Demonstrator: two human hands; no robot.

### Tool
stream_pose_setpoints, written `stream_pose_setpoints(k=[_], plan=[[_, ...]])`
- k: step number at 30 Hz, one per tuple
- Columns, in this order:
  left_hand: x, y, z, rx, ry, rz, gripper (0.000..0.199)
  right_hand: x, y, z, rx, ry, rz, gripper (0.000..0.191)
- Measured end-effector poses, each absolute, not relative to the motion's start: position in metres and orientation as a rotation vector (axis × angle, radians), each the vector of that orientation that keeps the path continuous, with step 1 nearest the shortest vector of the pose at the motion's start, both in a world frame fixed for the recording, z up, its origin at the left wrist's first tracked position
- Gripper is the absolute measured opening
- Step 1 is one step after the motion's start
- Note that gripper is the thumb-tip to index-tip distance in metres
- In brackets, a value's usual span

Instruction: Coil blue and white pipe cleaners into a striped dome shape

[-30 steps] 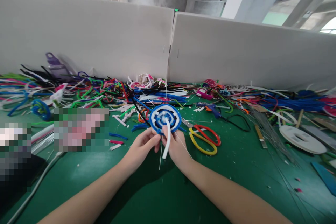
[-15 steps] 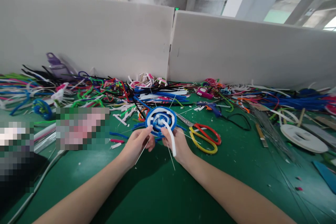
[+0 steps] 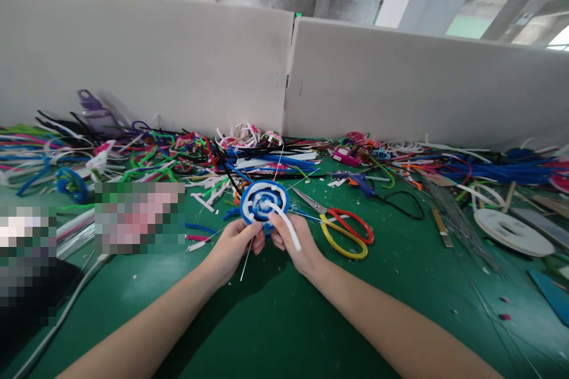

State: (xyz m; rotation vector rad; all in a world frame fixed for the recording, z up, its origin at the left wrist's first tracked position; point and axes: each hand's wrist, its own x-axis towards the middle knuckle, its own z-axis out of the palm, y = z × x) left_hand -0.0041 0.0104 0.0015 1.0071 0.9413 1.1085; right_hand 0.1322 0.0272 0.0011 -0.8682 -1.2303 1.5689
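Between my hands is a round blue-and-white pipe cleaner spiral, tilted up toward me. Thin straight wires stick out of it on several sides, and a loose white pipe cleaner end curves from its middle over my right hand. My left hand is closed on the lower left rim, thumb in front. With thumb and fingers, my right hand pinches the lower right rim. The fingertips behind the spiral are partly hidden. Scissors with red and yellow handles lie just right of my right hand.
Heaps of coloured pipe cleaners run along the grey partition. A purple bottle stands at the back left. To the right are a blue glue gun with a black cord, a white spool and thin wires. A pale cable crosses the left side.
The spiral has turned in my hands and shifted slightly left, so its wires point in different directions. The loose white end now slants further right. Both hands keep their hold.
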Motion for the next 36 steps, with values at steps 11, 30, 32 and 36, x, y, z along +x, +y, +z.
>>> stream_pose_setpoints(k=[11, 30, 32, 36], plan=[[-0.002, 0.010, 0.009, 0.820, 0.702, 0.998, 0.027, 0.141, 0.039, 0.009, -0.775, -1.101, 1.655, 0.032], [-0.008, 0.013, 0.001, 0.822, 0.999, 1.171, 0.030, 0.155, 0.046, 0.023, -1.022, -1.456, 1.719, 0.028], [-0.008, 0.013, 0.002, 0.828, 1.004, 1.183, 0.029, 0.154, 0.048, 0.022, -1.039, -1.485, 1.579, 0.024], [-0.008, 0.013, 0.002, 0.841, 1.008, 1.183, 0.025, 0.153, 0.050, 0.017, -1.020, -1.425, 1.480, 0.027]])
